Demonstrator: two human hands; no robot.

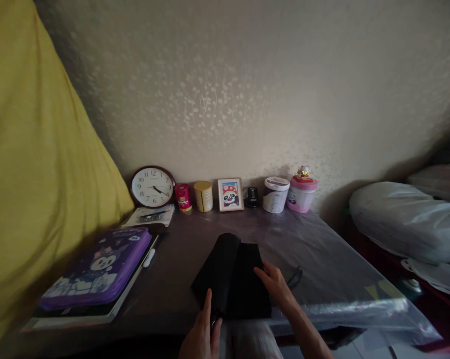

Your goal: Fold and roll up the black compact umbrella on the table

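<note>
A black cloth item (pixel 234 284) lies at the front of the table, with a raised rounded fold along its middle and flatter panels on both sides. Its exact kind is hard to make out. At the near end of the fold, my left hand (pixel 202 331) is closed on it, forefinger stretched along the cloth and thumb beside a small dark part. My right hand (pixel 272 283) pinches the right edge of the flat panel. Just right of that hand, a thin dark loop (pixel 295 275) rests on the table cover.
A purple panda case (pixel 101 264) lies on books at left, near a yellow curtain (pixel 49 164). Along the wall stand a clock (pixel 153 186), a red can (pixel 183 197), a yellow tin (pixel 203 196), a framed panda picture (pixel 230 194) and two tubs. White bags (pixel 407 219) are at right.
</note>
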